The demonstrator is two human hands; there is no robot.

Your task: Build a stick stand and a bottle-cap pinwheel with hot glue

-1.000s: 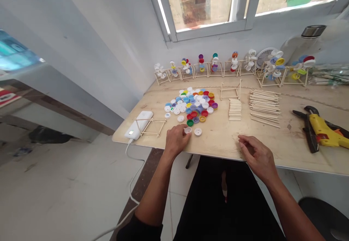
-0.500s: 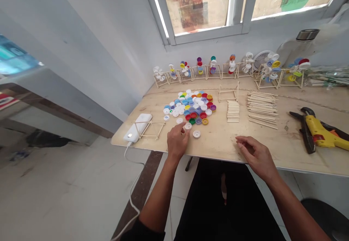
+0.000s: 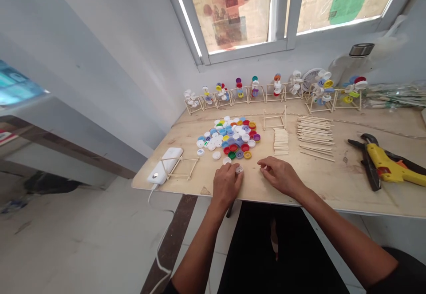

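My left hand [image 3: 227, 184] rests near the table's front edge, thumb and fingers closed on a white bottle cap [image 3: 238, 169]. Just beyond its fingertips lies another white cap [image 3: 226, 161]. To the right, my right hand [image 3: 281, 175] hovers low over the wood, its fingers loosely bent and slightly apart, with nothing visible in them. A pile of coloured bottle caps [image 3: 229, 136] spreads behind the left hand. Beyond the right hand lie a stack of short sticks [image 3: 281, 141] and a stack of longer sticks [image 3: 314, 134].
A yellow glue gun [image 3: 382, 160] lies at the right. On the left a stick frame [image 3: 181, 168] overlaps a white power bank [image 3: 165, 165] with a cable. Another stick frame [image 3: 274, 120] stands behind the short sticks. Several cap wheels on stick stands [image 3: 239, 92] line the wall.
My left hand has moved right, from one white cap to the one beside it. My right hand has moved left towards it. The view has shifted slightly.
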